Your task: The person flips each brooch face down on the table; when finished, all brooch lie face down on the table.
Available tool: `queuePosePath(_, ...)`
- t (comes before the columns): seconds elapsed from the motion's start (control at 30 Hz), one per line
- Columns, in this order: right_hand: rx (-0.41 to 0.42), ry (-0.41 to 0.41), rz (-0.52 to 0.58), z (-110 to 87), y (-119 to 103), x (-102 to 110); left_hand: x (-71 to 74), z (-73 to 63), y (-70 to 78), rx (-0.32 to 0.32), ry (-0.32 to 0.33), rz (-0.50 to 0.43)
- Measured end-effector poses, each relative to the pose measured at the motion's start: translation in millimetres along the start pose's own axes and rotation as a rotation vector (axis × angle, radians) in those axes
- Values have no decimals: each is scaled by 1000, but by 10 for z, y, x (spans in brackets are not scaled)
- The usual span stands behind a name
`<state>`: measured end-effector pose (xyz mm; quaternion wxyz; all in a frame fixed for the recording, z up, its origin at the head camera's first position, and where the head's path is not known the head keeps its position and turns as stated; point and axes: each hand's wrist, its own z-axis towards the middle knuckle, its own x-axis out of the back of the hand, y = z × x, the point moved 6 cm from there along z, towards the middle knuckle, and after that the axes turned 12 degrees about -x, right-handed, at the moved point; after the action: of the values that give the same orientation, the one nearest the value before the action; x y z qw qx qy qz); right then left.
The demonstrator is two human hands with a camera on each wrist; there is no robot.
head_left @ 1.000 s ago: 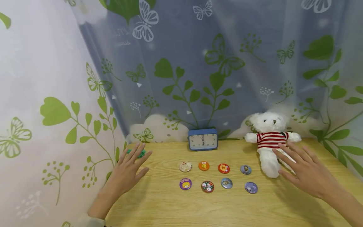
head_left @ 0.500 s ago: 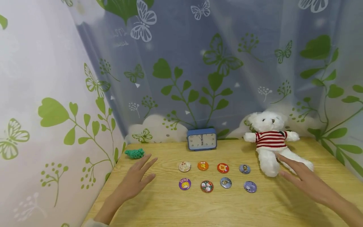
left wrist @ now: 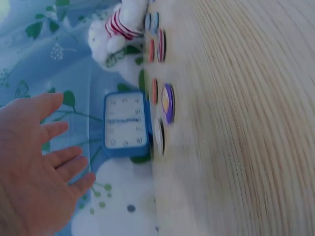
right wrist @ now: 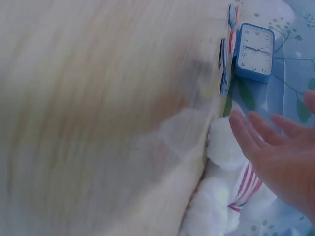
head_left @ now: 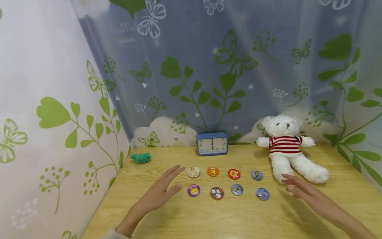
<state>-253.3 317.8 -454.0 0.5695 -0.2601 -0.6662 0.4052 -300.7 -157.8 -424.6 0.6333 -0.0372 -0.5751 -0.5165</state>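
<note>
Round badges lie in two rows on the wooden table, among them a cream badge (head_left: 193, 172), a purple badge (head_left: 194, 190), an orange badge (head_left: 213, 171), a red badge (head_left: 234, 174) and a lilac badge (head_left: 262, 194). My left hand (head_left: 158, 192) hovers just left of the cream and purple badges, fingers extended, holding nothing. On the other side my right hand (head_left: 310, 196) is held above the table, near the foot of a white teddy bear (head_left: 285, 146) in a striped shirt. Its fingers are loosely extended around nothing; in the right wrist view they overlap the bear.
A blue clock (head_left: 212, 144) stands at the back of the table (head_left: 191, 219). A green crumpled bundle (head_left: 141, 158) lies at the back left. Patterned curtains (head_left: 191, 66) close off the back and the left side.
My left hand has moved right, from over the green bundle toward the badges, uncovering the bundle. My right hand has drawn slightly left and lower, turning edge-on. The badges stay put.
</note>
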Motion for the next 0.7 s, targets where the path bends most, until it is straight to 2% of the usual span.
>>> queuePosePath(0.13,-42,-139,148,22,50,-93,-79,126,99,0,-6,-30)
queuePosePath(0.23,-112,-191,222,41,73,-144,-134,222,189,-14,9,-55)
queuePosePath(0.4,-164,-233,302,57,89,-207,-254,371,315,-27,33,-132)
queuePosePath(0.6,-173,-250,348,61,90,-263,-444,508,446,-24,15,-232)
queuePosePath(0.7,-219,-243,354,45,117,-258,-568,580,509,-43,3,-264)
